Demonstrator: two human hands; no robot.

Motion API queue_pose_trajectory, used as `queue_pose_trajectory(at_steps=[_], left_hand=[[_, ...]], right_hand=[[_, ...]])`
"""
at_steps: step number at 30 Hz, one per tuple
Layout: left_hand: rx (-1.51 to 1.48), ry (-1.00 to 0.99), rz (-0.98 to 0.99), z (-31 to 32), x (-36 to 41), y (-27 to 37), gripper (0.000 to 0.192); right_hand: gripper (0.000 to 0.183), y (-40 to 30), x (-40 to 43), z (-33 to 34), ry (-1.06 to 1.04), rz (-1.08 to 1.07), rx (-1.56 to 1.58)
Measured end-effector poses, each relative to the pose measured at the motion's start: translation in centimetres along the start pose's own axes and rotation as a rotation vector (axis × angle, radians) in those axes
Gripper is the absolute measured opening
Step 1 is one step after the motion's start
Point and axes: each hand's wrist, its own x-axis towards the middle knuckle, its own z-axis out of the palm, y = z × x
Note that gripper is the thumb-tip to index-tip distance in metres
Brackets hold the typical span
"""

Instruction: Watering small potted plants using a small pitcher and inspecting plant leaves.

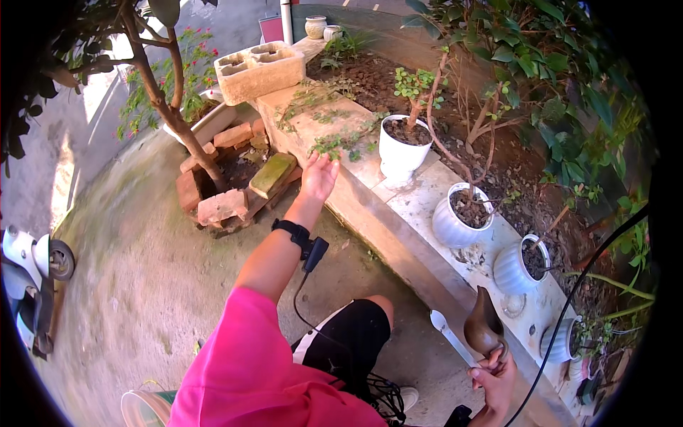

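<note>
My left hand [320,177] reaches out to the low tiled ledge, palm up, with its fingertips at a small heap of green cut sprigs [333,143]. Whether the fingers pinch a sprig cannot be told. My right hand [496,376], at the lower right, holds a brown scoop-like vessel with a pointed tip [482,326] together with a white plastic spoon-ended tool [451,336]. Beyond the left hand, a white pot [404,160] with a small leafy jade-like plant stands on the ledge. More trimmings lie scattered along the ledge.
Several white pots, including a ribbed one [460,221], line the ledge [395,213] beside a soil bed. A rectangular stone planter [261,77] stands at its far end. Bricks [223,207] ring a tree at the left. A black cable [571,304] hangs at the right; a bucket [143,408] stands lower left.
</note>
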Motion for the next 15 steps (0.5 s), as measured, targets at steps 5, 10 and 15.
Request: queue_pose_trajectory(at_steps=[5, 10, 15], left_hand=[[0.357, 0.19, -0.142, -0.9, -0.6, 0.3, 0.043], [0.872, 0.48, -0.013, -2.3, 0.3, 1.2, 0.036], [1.254, 0.401, 0.497, -6.1, 5.7, 2.2, 0.036]], right_hand=[[0.037, -0.1, 0.2, 0.1, -0.007, 0.008, 0.001], [0.036, 0.4, 0.2, -0.5, 0.013, -0.007, -0.013], [0.036, 0.4, -0.3, -0.2, 0.064, -0.048, -0.032]])
